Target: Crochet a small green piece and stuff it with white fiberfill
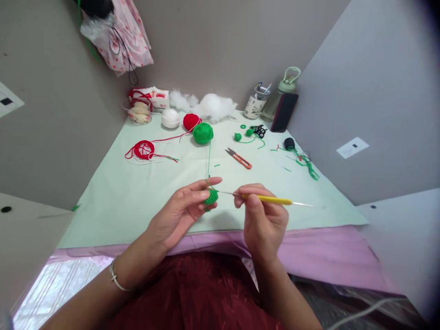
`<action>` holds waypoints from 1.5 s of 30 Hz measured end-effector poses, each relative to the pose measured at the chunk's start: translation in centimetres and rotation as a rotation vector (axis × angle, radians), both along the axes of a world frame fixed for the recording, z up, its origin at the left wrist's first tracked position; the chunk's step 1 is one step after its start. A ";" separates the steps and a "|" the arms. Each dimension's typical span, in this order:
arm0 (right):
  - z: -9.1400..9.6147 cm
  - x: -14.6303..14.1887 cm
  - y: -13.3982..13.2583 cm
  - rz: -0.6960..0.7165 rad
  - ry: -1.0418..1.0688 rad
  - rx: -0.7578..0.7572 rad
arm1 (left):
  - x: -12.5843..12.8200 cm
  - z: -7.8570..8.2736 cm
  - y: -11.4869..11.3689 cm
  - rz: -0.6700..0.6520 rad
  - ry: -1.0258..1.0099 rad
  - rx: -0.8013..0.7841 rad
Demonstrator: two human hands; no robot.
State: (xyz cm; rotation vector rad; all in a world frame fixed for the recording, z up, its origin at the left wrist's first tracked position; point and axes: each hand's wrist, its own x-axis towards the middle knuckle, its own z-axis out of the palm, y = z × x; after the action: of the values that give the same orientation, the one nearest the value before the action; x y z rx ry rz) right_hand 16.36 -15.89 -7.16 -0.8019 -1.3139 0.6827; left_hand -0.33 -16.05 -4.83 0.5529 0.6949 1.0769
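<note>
My left hand (182,208) pinches a small green crochet piece (211,197) between thumb and fingers, with the index finger stretched out above it. A green yarn strand (209,158) runs from the piece up to a green yarn ball (202,133). My right hand (263,215) grips a yellow-handled crochet hook (268,199), whose metal tip points left into the green piece. Both hands hover over the near edge of the pale green table (113,201).
Red snips (239,158) lie mid-table. A red yarn ball (191,121), white yarn ball (170,118), loose red yarn (144,150), white stuffing (213,106), small green crochet parts (247,133), a black spool (289,143), pen cup (255,104), bottle (283,91) and phone (283,112) stand farther back.
</note>
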 end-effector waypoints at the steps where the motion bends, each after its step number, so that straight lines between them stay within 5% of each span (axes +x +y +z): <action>1: 0.2 0.0 0.2 0.049 0.071 -0.048 | -0.1 0.0 0.0 0.017 0.022 0.021; 10: 0.1 -0.1 0.6 0.269 0.184 -0.195 | -0.2 -0.4 -0.7 0.015 0.217 0.199; 27: 0.5 0.2 0.5 0.303 0.232 -0.194 | -0.2 -0.7 -0.7 0.089 0.307 0.252; 31: 0.5 0.6 -0.1 0.204 0.010 -0.083 | -0.2 -0.7 -0.9 0.127 0.405 0.300; 35: 0.2 0.8 -0.6 0.060 -0.380 0.231 | 0.3 -0.5 -1.2 0.207 0.476 0.329; 39: -0.3 0.6 -0.9 -0.147 -0.719 0.489 | 0.7 -0.5 -1.2 0.135 0.258 0.175; 42: -0.4 0.5 -0.7 -0.139 -0.518 0.373 | 0.4 -0.5 -0.9 -0.005 0.073 0.007; 45: 0.0 0.4 -0.2 0.013 -0.130 0.119 | 0.0 -0.3 -0.6 0.034 0.044 -0.001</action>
State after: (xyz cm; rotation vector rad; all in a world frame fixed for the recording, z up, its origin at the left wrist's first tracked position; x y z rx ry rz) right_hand 16.76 -16.11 -7.17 -0.7512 -1.4645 0.5649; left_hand -0.30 -16.70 -5.15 0.5667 0.7455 1.0987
